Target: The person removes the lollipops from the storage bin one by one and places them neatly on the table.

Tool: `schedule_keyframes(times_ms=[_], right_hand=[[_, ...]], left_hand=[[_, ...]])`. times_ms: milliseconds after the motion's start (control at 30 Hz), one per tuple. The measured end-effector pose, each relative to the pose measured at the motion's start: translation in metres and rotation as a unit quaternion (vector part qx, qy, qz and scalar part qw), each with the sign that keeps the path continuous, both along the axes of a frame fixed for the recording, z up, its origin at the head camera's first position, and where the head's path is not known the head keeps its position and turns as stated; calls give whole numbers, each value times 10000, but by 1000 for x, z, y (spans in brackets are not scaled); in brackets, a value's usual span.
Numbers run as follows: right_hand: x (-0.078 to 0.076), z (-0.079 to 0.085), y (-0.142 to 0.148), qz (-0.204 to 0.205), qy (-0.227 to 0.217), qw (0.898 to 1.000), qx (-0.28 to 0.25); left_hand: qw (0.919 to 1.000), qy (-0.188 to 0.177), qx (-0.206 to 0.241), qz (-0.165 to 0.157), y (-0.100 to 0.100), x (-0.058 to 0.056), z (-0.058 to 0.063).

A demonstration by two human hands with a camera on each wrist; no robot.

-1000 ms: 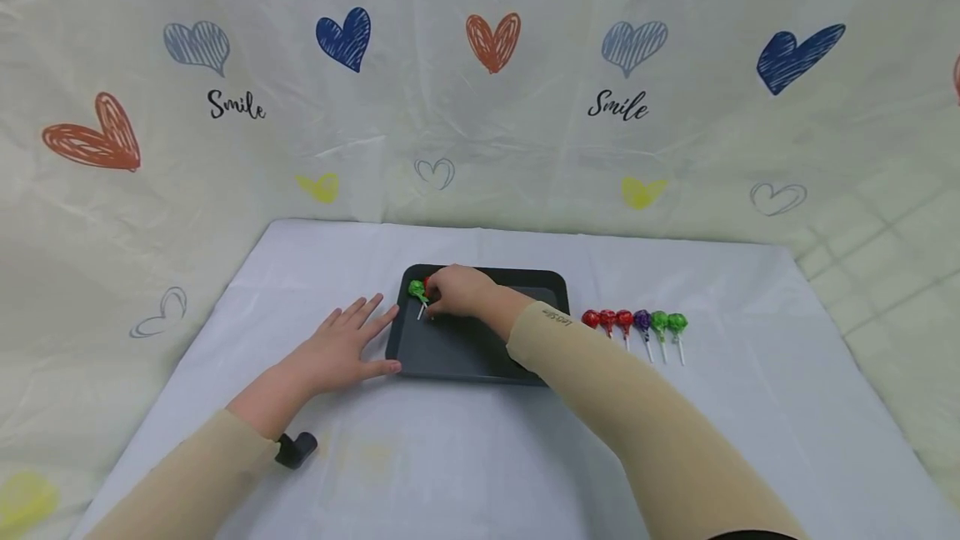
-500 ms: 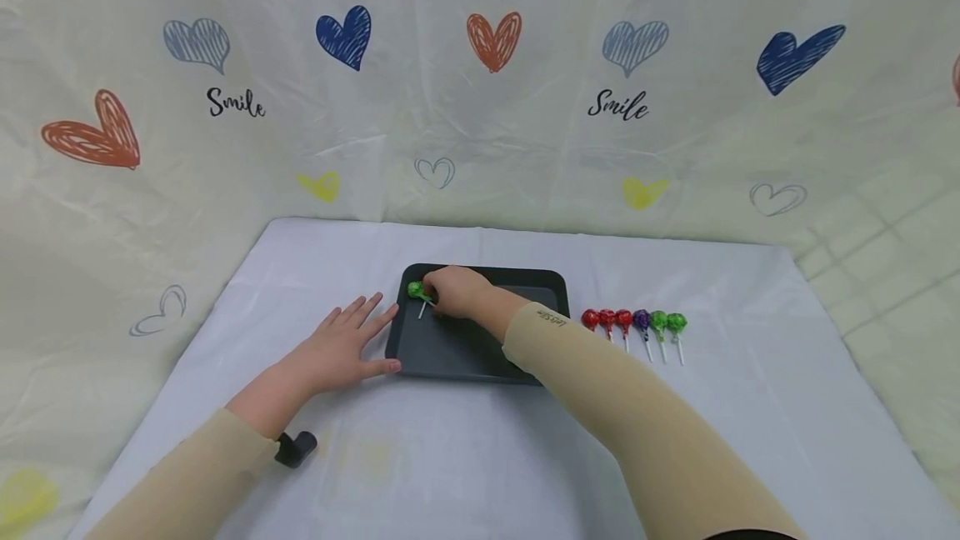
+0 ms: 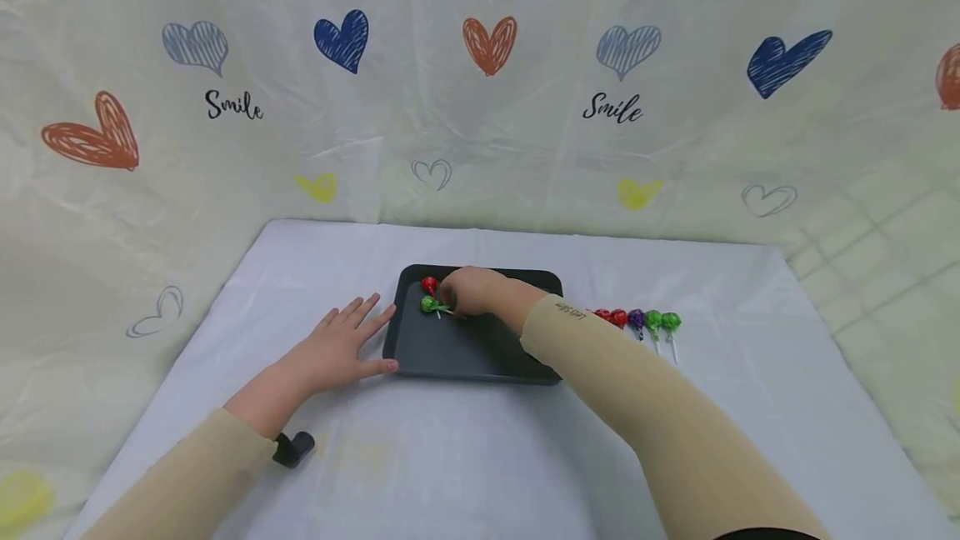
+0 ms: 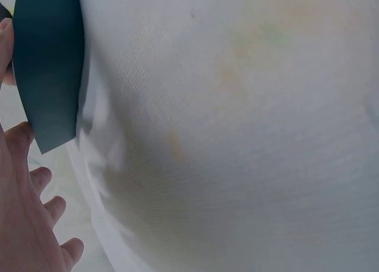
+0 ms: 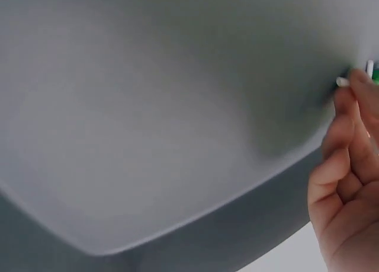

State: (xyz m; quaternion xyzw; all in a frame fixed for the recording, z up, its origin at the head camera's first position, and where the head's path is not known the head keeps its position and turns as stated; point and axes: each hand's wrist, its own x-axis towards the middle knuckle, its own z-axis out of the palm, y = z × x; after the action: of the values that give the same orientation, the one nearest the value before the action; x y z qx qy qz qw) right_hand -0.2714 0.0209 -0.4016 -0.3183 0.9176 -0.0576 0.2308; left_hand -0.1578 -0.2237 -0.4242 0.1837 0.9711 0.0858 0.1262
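Observation:
In the head view a red lollipop (image 3: 429, 283) lies near the far left corner of the dark tray (image 3: 465, 377), with a green lollipop (image 3: 429, 304) just below it. My right hand (image 3: 474, 292) reaches over the tray and pinches a white stick beside the green head. The right wrist view shows the end of that stick (image 5: 342, 82) between thumb and finger, close above the tray floor, and another stick (image 5: 370, 68) beyond. Fingers spread, my left hand (image 3: 337, 350) lies flat at the tray's left edge, its thumb and fingertips right at the rim.
Right of the tray, several lollipops stand in a row on the white cloth: red ones (image 3: 618, 317), a purple one (image 3: 636, 319) and green ones (image 3: 671, 321). My right sleeve (image 3: 600, 357) partly covers the row. A printed curtain (image 3: 525, 148) hangs behind the table.
The right hand has drawn slightly right and toward me. The green lollipop has shifted down and right with its stick turned toward the hand, exposing the red one. The left hand stays put.

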Motion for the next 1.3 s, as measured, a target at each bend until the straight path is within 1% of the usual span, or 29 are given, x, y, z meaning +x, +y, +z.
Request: schedule_keyframes(times_ms=[167,400,533,600,700,800,967,1133,1300], right_hand=[[1,6,16,47,-315,9992,239],[4,6,37,101,-577,9961,661],[8,9,48,119,-653,9951,733],[9,11,54,103,-680,9954,664],[9,17,63,-29,-816,9961,337],[6,24,69,-122,-856,9962,33],[-2,29,75,-25,-743,9971,-133],[-8,29,79,19,-621,9976,-319],[-11,33,77,-3,-704,9958,-591]], left_hand=[[10000,12,-7,-31,0,0,-1],[10000,-11,51,-13,0,0,0],[10000,12,24,-23,1,0,1],[10000,22,30,-24,0,0,1],[10000,23,18,-17,0,1,0],[10000,6,1,-11,1,1,-1],[10000,27,-13,-5,1,0,-2],[10000,29,0,-5,1,0,-3],[10000,23,2,-24,1,0,-2]])
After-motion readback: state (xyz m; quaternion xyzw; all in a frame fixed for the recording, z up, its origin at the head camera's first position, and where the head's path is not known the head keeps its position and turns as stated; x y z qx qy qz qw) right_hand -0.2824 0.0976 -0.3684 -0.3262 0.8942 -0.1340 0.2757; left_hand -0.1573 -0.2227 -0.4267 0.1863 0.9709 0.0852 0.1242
